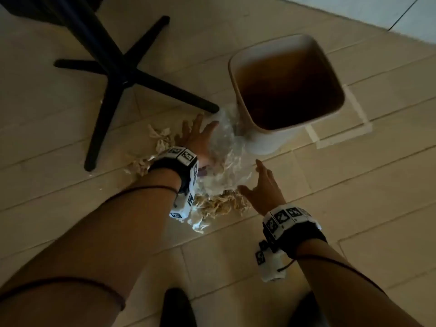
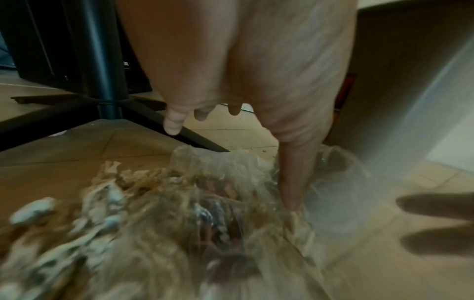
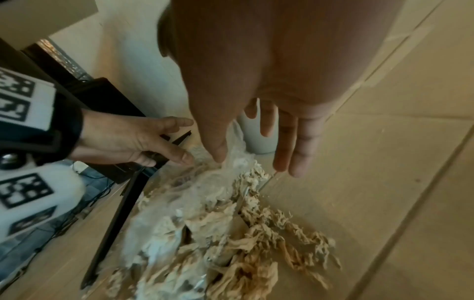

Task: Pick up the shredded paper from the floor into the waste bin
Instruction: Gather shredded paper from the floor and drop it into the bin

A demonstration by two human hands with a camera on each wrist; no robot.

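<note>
Brown and white shredded paper (image 1: 221,204) lies in a heap on the tiled floor, tangled with a crumpled clear plastic sheet (image 1: 226,152). The white waste bin (image 1: 266,140) stands upright just beyond the heap, its dark inside showing. My left hand (image 1: 200,138) hovers with spread fingers over the plastic's left side; in the left wrist view its thumb reaches down onto the plastic (image 2: 218,168). My right hand (image 1: 251,175) is at the heap's right edge, fingers straight. In the right wrist view its thumb touches the plastic (image 3: 205,182) above the paper (image 3: 256,233).
A black table stand (image 1: 118,74) with cross-shaped feet stands left of the heap, one foot ending near the bin. Pale tape marks (image 1: 363,116) run on the floor right of the bin. My shoe (image 1: 177,308) shows at the bottom edge.
</note>
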